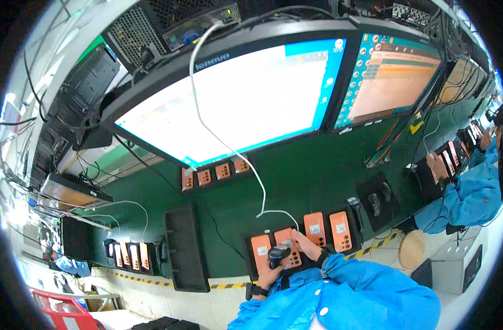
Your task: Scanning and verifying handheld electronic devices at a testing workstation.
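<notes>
Across the tray (248,248) on the table (317,187), the left hand (270,276) curls round a scanner (279,253); the right hand (308,246) meets the second phone (287,241), its grip unclear. Best steady that phone and aim squarely.

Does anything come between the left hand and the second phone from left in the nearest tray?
Yes: the black handheld scanner in the left hand covers part of that phone in this view. Nothing visible separates the right hand from it.

orange phones (340,242) with pale labels (315,229), black scanner (279,253), blue jacket (334,300), green table (295,190), white cable (234,151), yellow-and-black striped tape (231,286)
</notes>
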A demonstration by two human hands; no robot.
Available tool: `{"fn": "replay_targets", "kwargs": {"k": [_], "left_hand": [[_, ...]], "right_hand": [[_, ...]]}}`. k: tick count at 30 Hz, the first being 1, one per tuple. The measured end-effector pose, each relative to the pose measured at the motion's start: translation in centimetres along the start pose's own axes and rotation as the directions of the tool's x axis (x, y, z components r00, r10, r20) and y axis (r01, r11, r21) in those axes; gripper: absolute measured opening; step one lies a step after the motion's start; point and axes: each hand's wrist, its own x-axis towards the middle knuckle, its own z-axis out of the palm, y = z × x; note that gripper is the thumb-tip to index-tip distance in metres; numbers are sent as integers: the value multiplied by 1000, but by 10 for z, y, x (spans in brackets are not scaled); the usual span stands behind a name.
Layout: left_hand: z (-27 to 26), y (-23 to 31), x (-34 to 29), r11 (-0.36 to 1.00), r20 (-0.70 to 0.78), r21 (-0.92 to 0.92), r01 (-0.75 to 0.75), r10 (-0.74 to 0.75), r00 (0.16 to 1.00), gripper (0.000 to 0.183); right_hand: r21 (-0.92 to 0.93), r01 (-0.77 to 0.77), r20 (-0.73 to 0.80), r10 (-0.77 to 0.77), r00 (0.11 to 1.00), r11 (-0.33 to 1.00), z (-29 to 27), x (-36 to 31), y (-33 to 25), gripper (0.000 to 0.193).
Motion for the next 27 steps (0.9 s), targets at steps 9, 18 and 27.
{"fn": "replay_targets", "kwargs": {"k": [9, 18, 27], "left_hand": [[-11, 58, -13, 994, 106, -98, 45, -34, 994, 20], [-19, 47, -6, 986, 156, -153, 61, -37, 987, 21], [-19, 48, -6, 986, 178, -151, 68, -40, 983, 19]], "right_hand": [[-62, -2, 117, 9, 993, 998, -13, 23, 13, 57], [-95, -139, 17, 142, 990, 986, 12, -2, -30, 68], [-165, -137, 0, 139, 990, 977, 7, 1, -21, 71]]}}
